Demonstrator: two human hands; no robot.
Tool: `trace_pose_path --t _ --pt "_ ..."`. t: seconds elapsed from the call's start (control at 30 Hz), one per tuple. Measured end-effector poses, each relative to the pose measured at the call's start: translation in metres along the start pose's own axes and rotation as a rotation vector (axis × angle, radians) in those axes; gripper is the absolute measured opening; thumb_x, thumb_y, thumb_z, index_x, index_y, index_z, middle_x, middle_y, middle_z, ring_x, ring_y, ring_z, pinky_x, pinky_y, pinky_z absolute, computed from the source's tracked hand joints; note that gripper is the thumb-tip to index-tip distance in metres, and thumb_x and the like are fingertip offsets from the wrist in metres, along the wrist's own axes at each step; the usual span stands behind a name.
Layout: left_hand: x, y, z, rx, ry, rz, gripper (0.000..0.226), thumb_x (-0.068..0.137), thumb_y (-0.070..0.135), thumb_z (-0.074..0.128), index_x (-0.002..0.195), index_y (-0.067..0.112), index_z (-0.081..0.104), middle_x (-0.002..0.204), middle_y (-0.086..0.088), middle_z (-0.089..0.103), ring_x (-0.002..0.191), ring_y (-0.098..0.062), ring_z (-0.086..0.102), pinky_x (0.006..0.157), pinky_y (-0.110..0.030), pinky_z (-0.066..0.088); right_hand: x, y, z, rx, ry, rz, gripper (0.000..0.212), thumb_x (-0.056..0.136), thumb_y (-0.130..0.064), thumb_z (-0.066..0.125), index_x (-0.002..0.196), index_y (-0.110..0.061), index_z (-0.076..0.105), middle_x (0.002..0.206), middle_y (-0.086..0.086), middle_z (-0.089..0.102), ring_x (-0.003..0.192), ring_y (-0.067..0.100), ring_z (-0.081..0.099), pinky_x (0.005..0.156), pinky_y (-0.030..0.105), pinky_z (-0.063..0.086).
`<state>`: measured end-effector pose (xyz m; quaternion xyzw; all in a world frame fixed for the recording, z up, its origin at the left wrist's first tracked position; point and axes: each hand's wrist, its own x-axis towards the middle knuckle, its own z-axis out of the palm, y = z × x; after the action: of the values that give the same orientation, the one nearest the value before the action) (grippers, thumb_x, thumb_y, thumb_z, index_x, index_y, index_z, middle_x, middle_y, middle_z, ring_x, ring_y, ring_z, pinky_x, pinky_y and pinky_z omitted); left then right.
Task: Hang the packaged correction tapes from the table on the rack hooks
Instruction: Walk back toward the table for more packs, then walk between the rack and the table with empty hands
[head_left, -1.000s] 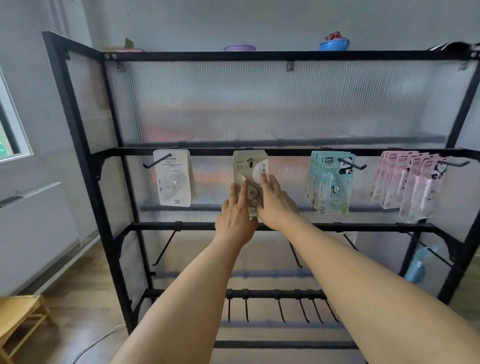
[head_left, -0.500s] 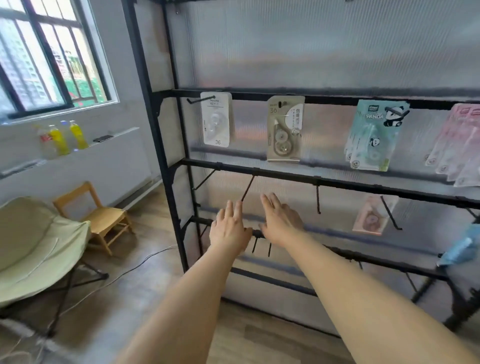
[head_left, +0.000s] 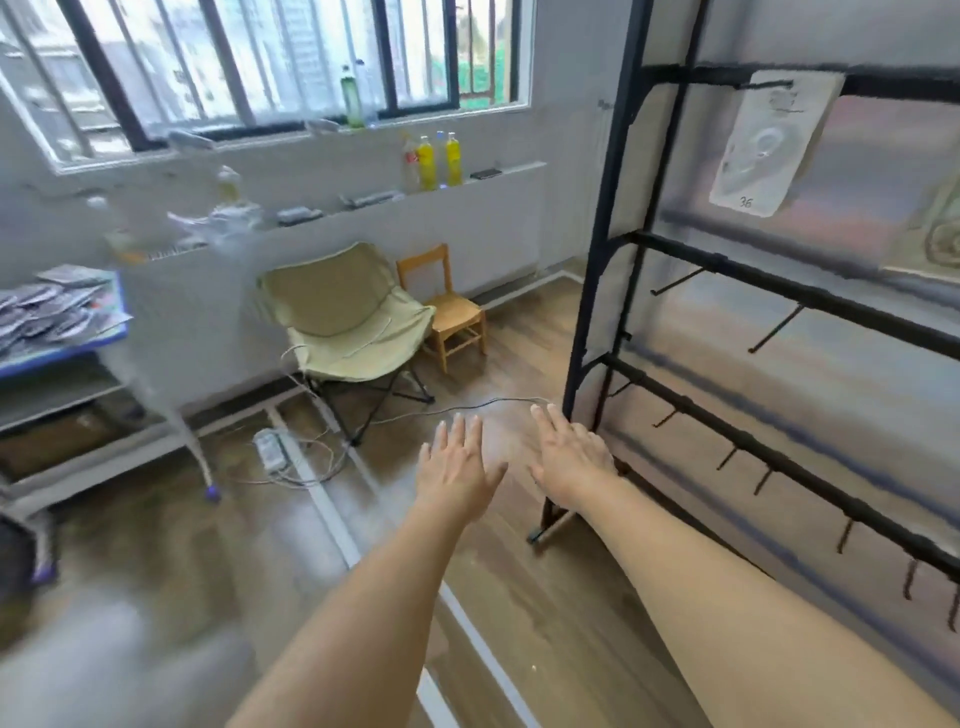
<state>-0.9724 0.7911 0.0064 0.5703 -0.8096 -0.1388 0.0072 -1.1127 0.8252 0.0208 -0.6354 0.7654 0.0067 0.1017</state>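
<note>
While the head camera swings away from the tall black metal rack (head_left: 613, 218) on the right, both bare arms reach forward over the wooden floor. The left hand (head_left: 457, 473) and the right hand (head_left: 569, 457) are both released, fingers straight and spread, holding nothing. A white carded correction tape package (head_left: 769, 150) hangs from a hook (head_left: 774, 84) on the rack's upper bar, with part of a beige package (head_left: 930, 239) beside it at the frame edge. At far left, a blurred heap of flat packages (head_left: 47, 309) lies on a blue-edged desk (head_left: 67, 348), well apart from the hands; these are probably the tapes left to hang. Such blister cards are likely light, thin, fairly stiff and slightly slick, best pinched by the card's edge so the hanging hole at the top stays free for the hook.
</note>
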Motion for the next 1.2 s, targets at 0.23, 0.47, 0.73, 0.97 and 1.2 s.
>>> trace_pose_path --t 0.23,0.47,0.73,0.97,1.2 --pt "-0.006 -0.142 -0.029 -0.037 0.056 -0.234 0.072 0.101 0.054 0.030 0.157 0.019 0.000 0.164 -0.004 -0.003 0.151 -0.023 -0.001 0.121 -0.042 0.009 0.055 -0.143 0.014 -0.066 -0.047 -0.252 0.073 0.100 -0.037 0.044 0.155 -0.021 -0.002 0.163 0.003 0.001 0.143 0.027 0.022 0.114 0.038 0.021" --pt "-0.009 -0.287 -0.065 -0.024 0.078 -0.391 0.072 0.102 0.054 0.028 0.156 0.017 -0.002 0.164 -0.004 -0.005 0.151 -0.022 -0.003 0.120 -0.041 0.008 0.104 -0.292 0.023 -0.096 -0.056 -0.412 0.074 0.100 -0.038 0.045 0.155 -0.021 -0.002 0.163 0.001 0.001 0.144 0.027 0.021 0.115 0.038 0.020" --pt "-0.003 -0.419 -0.083 -0.019 0.039 -0.550 0.071 0.102 0.054 0.026 0.156 0.018 -0.002 0.164 -0.005 -0.006 0.151 -0.023 -0.003 0.120 -0.043 0.010 0.162 -0.417 0.044 -0.134 -0.093 -0.527 0.075 0.098 -0.040 0.045 0.155 -0.020 0.001 0.162 0.003 0.006 0.142 0.027 0.026 0.114 0.039 0.024" --pt "0.037 -0.503 -0.099 -0.060 0.055 -0.662 0.069 0.102 0.052 0.027 0.156 0.020 -0.003 0.164 -0.005 -0.007 0.151 -0.023 -0.005 0.120 -0.042 0.008 0.242 -0.501 0.046 -0.153 -0.090 -0.632 0.074 0.098 -0.040 0.045 0.155 -0.019 0.002 0.162 0.004 0.008 0.142 0.029 0.026 0.115 0.041 0.024" --pt "0.101 -0.583 -0.146 -0.091 0.127 -0.786 0.068 0.103 0.050 0.029 0.156 0.021 -0.002 0.164 -0.003 -0.007 0.151 -0.021 -0.004 0.120 -0.041 0.008 0.340 -0.584 0.018 -0.159 -0.035 -0.770 0.073 0.099 -0.039 0.045 0.155 -0.018 0.004 0.161 0.005 0.011 0.141 0.029 0.027 0.115 0.043 0.024"
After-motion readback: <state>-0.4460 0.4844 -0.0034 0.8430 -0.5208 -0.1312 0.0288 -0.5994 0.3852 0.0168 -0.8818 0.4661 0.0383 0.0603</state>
